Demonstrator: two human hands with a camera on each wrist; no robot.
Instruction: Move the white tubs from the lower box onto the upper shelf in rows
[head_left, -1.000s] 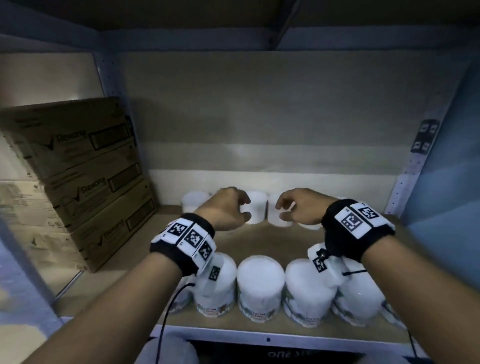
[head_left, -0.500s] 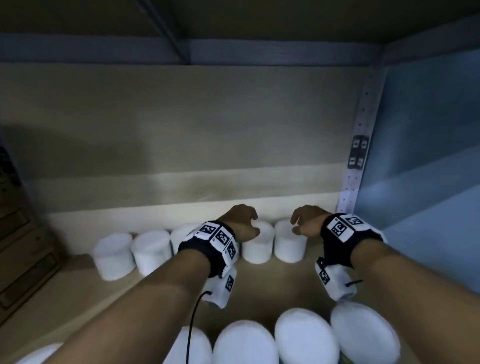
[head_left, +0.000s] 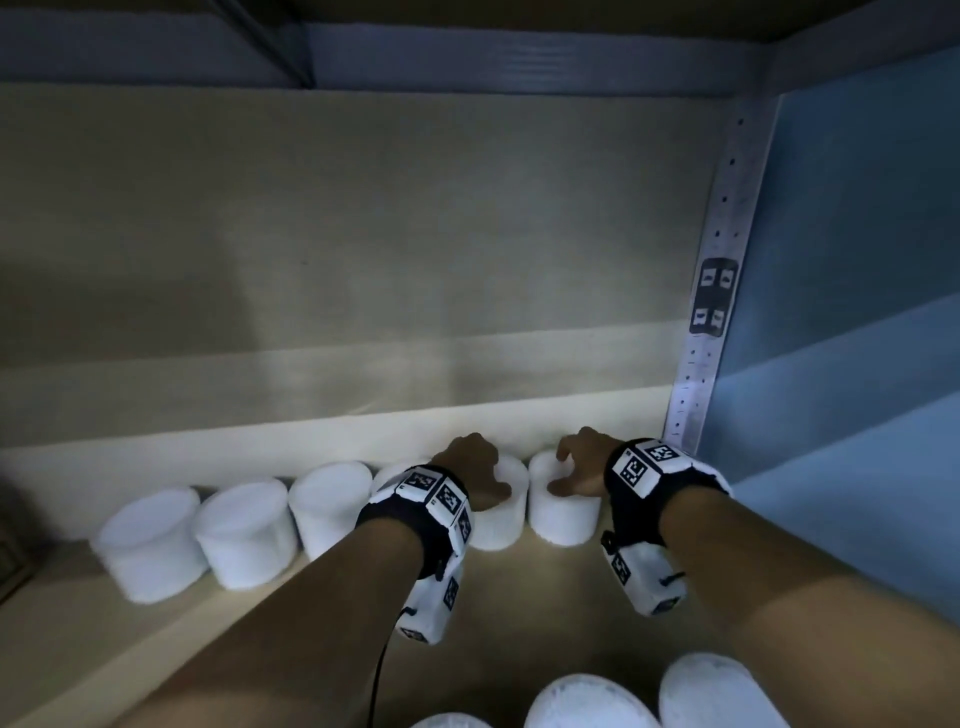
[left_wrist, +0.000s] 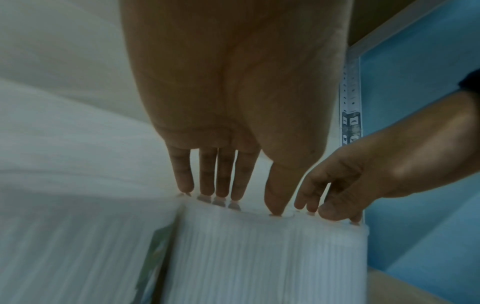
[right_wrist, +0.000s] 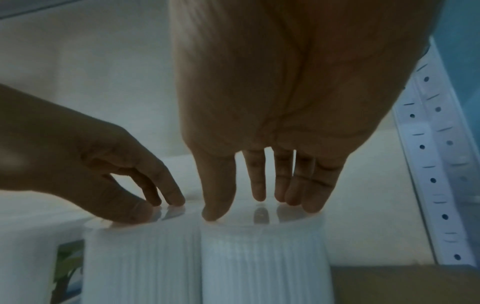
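Observation:
Several white ribbed tubs stand in a row along the back of the upper shelf (head_left: 519, 597). My left hand (head_left: 475, 470) is over the second tub from the right (head_left: 498, 522), and my right hand (head_left: 582, 465) is over the rightmost tub (head_left: 563, 514). In the left wrist view the left fingers (left_wrist: 223, 185) point down with their tips on the lid of that tub (left_wrist: 259, 257). In the right wrist view the right fingers (right_wrist: 259, 185) touch the lid of their tub (right_wrist: 262, 263) the same way. The two tubs stand side by side and touch.
More white tubs (head_left: 244, 530) continue the back row to the left. A front row of tubs (head_left: 587, 701) shows at the bottom edge. A perforated metal post (head_left: 711, 291) and a blue side wall (head_left: 857, 312) close the shelf on the right.
Both hands have reached further back and to the right, and their fingertips now rest on the two rightmost tubs. The view has shifted right and the cardboard boxes on the left are out of sight.

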